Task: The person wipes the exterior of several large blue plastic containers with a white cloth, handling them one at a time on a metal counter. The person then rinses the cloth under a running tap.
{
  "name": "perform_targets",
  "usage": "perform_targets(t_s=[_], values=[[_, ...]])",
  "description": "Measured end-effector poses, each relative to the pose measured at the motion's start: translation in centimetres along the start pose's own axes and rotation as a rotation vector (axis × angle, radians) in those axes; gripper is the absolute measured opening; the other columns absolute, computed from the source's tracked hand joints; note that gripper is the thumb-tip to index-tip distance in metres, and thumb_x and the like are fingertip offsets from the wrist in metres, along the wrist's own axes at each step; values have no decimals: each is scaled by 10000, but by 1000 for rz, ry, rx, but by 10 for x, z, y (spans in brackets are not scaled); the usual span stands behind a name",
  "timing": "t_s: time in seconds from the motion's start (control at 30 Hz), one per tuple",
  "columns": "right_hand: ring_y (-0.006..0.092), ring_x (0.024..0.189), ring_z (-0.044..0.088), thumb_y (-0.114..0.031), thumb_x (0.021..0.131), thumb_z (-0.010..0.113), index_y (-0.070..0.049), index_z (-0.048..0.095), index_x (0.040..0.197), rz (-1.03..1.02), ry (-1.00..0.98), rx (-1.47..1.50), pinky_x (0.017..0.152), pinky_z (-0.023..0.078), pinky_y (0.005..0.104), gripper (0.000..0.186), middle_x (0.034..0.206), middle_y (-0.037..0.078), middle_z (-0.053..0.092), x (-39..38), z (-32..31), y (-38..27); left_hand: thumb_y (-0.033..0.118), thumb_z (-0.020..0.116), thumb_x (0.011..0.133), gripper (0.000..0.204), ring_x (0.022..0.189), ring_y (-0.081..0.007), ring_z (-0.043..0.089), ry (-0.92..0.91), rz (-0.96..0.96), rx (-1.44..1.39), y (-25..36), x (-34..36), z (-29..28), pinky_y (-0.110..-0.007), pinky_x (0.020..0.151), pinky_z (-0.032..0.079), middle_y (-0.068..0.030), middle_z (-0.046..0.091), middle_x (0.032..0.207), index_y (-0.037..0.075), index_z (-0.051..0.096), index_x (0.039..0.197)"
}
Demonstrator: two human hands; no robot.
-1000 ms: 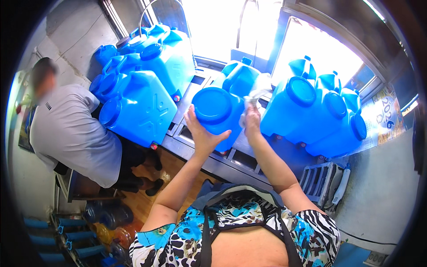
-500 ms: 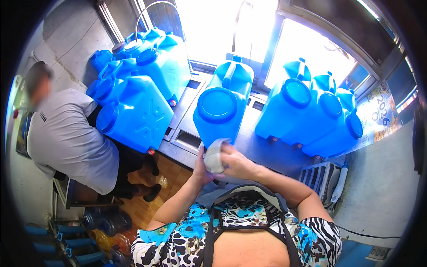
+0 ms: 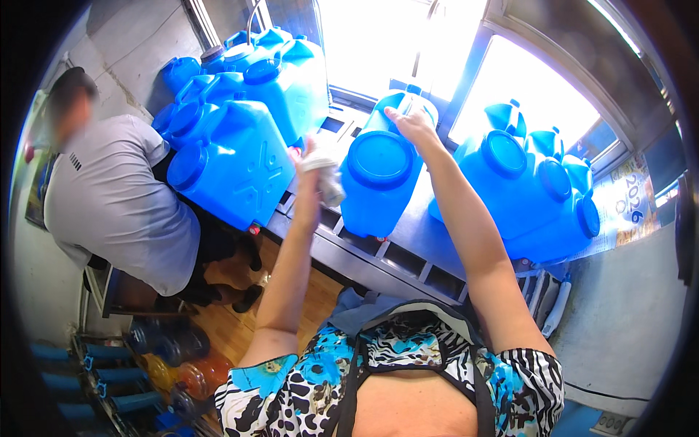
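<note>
i see the middle jug [image 3: 376,197] running lengthwise away between parted hands: left hand [image 3: 309,178] clutching cloth [image 3: 331,183], nearer right hand [image 3: 416,127] atop, grip unclear.

Running across the middle of the frame as a grey metal tabletop [image 3: 429,240], showing rectangular openings along the near edge; carrying a cluster of blue jugs [image 3: 237,167] at upper left, one separate blue jug [image 3: 375,200] at upper centre, three more jugs [image 3: 499,193] right of centre.

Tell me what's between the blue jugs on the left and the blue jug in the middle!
In the head view, the left hand with a whitish cloth shows between the left jugs and the middle jug, above the metal counter.
</note>
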State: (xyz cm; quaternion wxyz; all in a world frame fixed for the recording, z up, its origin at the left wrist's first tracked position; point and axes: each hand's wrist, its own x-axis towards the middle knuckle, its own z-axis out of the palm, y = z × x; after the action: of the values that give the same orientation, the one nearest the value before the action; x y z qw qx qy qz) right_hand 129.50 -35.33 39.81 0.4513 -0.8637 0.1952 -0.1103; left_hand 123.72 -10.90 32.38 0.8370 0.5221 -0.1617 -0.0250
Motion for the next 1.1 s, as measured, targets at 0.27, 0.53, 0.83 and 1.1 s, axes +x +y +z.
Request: perform_targets(t_s=[0.27, 0.53, 0.83, 1.1], values=[[360, 1196, 623, -148, 787, 720, -9, 216, 1591, -106, -202, -76, 981, 535, 399, 959, 1418, 263, 535, 2, -5, 14, 366, 434, 1088, 559, 1484, -278, 296, 56, -60, -37, -129, -2, -3, -420, 1227, 213, -177, 304, 1609, 62, 383, 1555], [198, 920, 658, -9, 758, 709, -101, 263, 1620, -299, -498, 112, 902, 557, 338, 975, 1047, 117, 680, -34, -31, 42, 446, 370, 1095, 556, 1406, -289, 404, 196, -438, -276, -210, -63, -1, -439, 1166, 316, -150, 453, 1513, 64, 403, 1498], [202, 1031, 660, -103, 722, 705, -125, 272, 1622, -315, -636, 90, 967, 508, 323, 999, 1223, 171, 684, -40, -59, 56, 331, 541, 1016, 334, 1476, -446, 248, -249, 556, 902, -70, 46, 57, -547, 1227, 108, -168, 437, 1534, 100, 753, 1132], [185, 1054, 646, -47, 743, 695, -114, 266, 1620, -340, -537, 57, 983, 529, 314, 979, 1384, 145, 592, -53, -64, 59, 410, 421, 1081, 519, 1466, -380, 287, 98, 221, 446, -153, 28, 28, -491, 1219, 180, -207, 383, 1540, 60, 473, 1460]])
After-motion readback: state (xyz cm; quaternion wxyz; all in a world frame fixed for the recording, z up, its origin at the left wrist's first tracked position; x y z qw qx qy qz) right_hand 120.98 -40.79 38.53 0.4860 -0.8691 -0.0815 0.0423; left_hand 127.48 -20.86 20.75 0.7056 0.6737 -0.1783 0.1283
